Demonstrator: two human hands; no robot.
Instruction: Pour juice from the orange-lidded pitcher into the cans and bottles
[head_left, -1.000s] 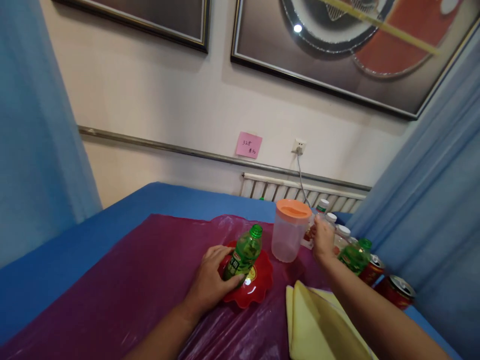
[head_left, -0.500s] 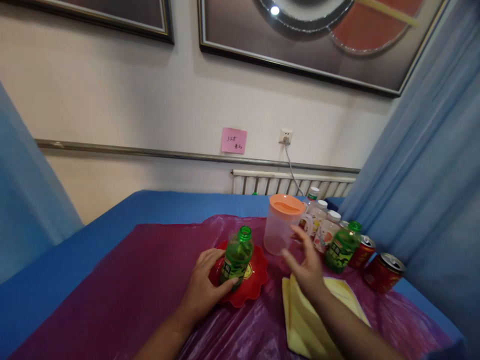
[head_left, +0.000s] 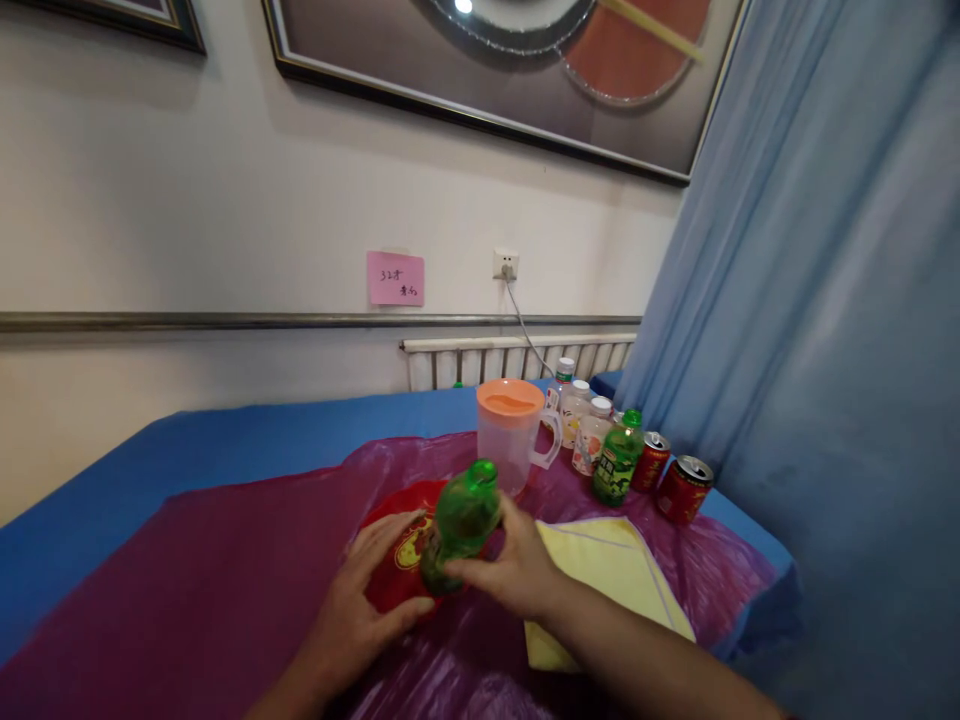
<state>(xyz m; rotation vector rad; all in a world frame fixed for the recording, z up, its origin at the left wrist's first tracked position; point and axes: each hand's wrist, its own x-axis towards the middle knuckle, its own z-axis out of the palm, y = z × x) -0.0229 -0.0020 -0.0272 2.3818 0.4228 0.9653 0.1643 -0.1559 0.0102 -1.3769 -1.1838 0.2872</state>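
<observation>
A green plastic bottle (head_left: 463,515) is tilted over the red scalloped plate (head_left: 375,520), its neck leaning to the right. My right hand (head_left: 517,565) grips it from the right, thumb across the front. On the left, my left hand (head_left: 367,590) has its fingers spread beside the plate's left edge, apart from the bottle. Behind the bottle stands a clear pitcher (head_left: 504,450) with an orange lid. A folded yellow cloth (head_left: 607,570) lies under and beyond my right forearm.
To the right stand another green bottle (head_left: 619,460), several clear bottles with white caps (head_left: 592,435) and two red cans (head_left: 684,490). Purple plastic sheeting (head_left: 247,560) covers the blue table (head_left: 247,430). A blue curtain (head_left: 750,280) hangs on the right.
My right hand has moved left from beside the pitcher and taken hold of the green bottle, which now tilts. My left hand has let go of it. The view has turned right.
</observation>
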